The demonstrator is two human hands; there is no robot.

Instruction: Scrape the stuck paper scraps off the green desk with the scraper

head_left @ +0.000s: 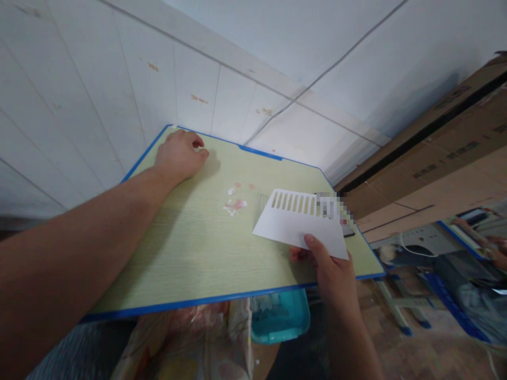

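Observation:
My right hand (330,269) grips a white card (295,227) by its near edge, thumb on top and fingers beneath. A row of narrow slots is cut along the card's far side, and the table shows through them. Near the table's far left corner rests my left hand (182,153), its fingers loosely curled. A gap shows between its thumb and forefinger, with nothing visible in it. Between the two hands, small white and pinkish scraps (236,205) lie on the tabletop.
The pale green table (190,258) has a blue rim and stands against a white panelled wall (194,79). A turquoise basket (281,322) sits below its front edge. Long cardboard boxes (443,142) lean at the right. A dark, partly blurred object (348,230) lies beyond the card.

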